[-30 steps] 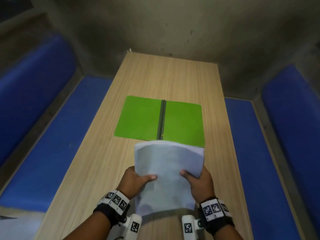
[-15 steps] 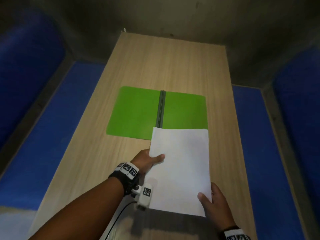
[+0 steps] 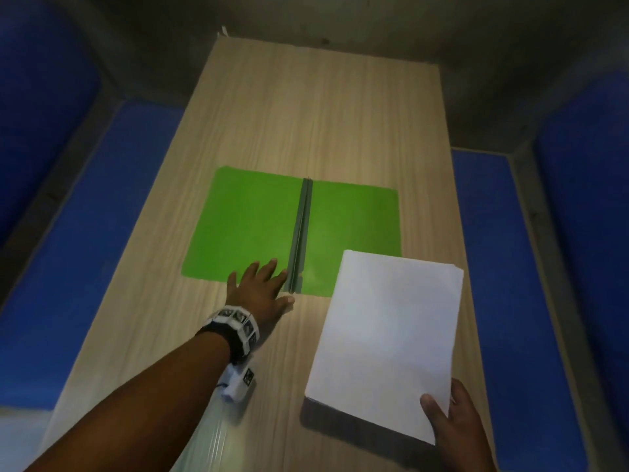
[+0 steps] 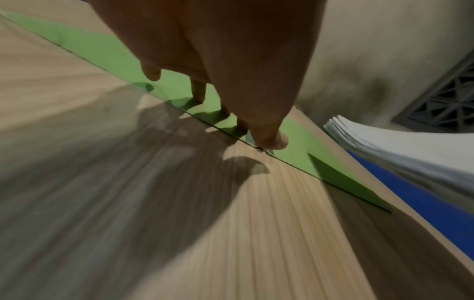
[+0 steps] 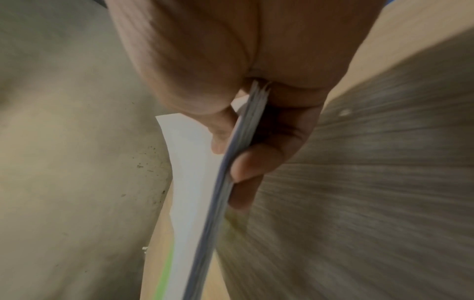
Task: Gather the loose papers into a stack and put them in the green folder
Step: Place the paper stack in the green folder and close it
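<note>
The green folder (image 3: 252, 226) lies open and flat on the wooden table (image 3: 306, 107), its dark spine (image 3: 301, 233) running down the middle. My left hand (image 3: 260, 284) reaches over the folder's near edge just left of the spine, fingers straight and spread; the left wrist view shows the fingertips (image 4: 271, 142) touching down on the folder (image 4: 107, 52). My right hand (image 3: 452, 420) pinches the near right corner of the white paper stack (image 3: 391, 332), held above the table and overlapping the folder's right near corner. In the right wrist view the thumb and fingers (image 5: 246, 164) clamp the paper stack (image 5: 223, 182) edge-on.
Blue padded benches (image 3: 102, 233) run along both sides of the table, the right one (image 3: 510, 284) close beside the papers. A grey wall stands behind the table's far end. Bare table surface lies around the folder.
My left hand has let go of the papers and moved forward onto the folder's near edge. The right hand alone holds the stack, shifted to the right.
</note>
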A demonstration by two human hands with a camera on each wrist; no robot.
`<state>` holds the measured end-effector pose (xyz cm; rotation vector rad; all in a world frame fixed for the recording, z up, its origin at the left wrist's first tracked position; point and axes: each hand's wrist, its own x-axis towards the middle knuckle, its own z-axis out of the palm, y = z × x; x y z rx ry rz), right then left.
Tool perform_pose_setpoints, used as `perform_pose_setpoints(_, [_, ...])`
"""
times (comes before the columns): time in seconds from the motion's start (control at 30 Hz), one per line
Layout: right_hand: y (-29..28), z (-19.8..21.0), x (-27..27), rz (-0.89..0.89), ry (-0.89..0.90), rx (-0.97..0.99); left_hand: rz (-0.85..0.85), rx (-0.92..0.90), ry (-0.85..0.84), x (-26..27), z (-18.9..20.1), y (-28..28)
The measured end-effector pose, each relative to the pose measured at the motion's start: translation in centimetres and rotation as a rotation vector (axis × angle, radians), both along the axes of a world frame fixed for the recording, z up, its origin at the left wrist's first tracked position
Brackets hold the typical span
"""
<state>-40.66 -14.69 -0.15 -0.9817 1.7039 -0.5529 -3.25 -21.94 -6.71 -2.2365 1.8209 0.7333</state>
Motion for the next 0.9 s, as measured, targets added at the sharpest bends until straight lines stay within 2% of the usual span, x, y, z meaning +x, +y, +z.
perform_pose_setpoints(0.27, [2.3, -0.6, 0.7, 0.086, -0.041, 0.021, -0.188, 0.148, -0.014, -1.7, 1.8, 16.8])
perform_pose_setpoints(0.37, [3.7, -2.6, 0.8, 0.132, 0.000, 0.063, -0.173, 0.215, 0.025, -2.4, 1.8, 22.3])
perform_pose_setpoints(0.5, [6.1, -5.3, 0.8, 0.236, 0.053, 0.071, -0.181, 0.182, 0.015, -2.8, 2.2, 27.3])
perform_pose_setpoints(0.6, [7.5, -6.4, 1.2, 0.313, 0.083, 0.076, -0.143, 0.141, 0.037, -2.1, 2.5, 28.3])
perform_pose_setpoints(0.67, [8.3, -6.7, 1.4, 0.369, 0.121, 0.096, 0.069, 0.052, 0.078, -1.0, 2.3, 28.4])
perform_pose_setpoints(0.8, [8.8, -6.5, 1.6, 0.382, 0.174, 0.111, 0.682, 0.022, 0.039, 2.4, 2.6, 27.2])
perform_pose_setpoints(0.83, [8.9, -6.2, 1.8, 0.380, 0.179, 0.124, 0.771, 0.045, 0.021, 3.0, 2.6, 26.8])
perform_pose_setpoints(0.9, [9.0, -6.3, 2.0, 0.389, 0.222, 0.126, 0.821, 0.091, -0.015, 3.4, 2.8, 25.9])
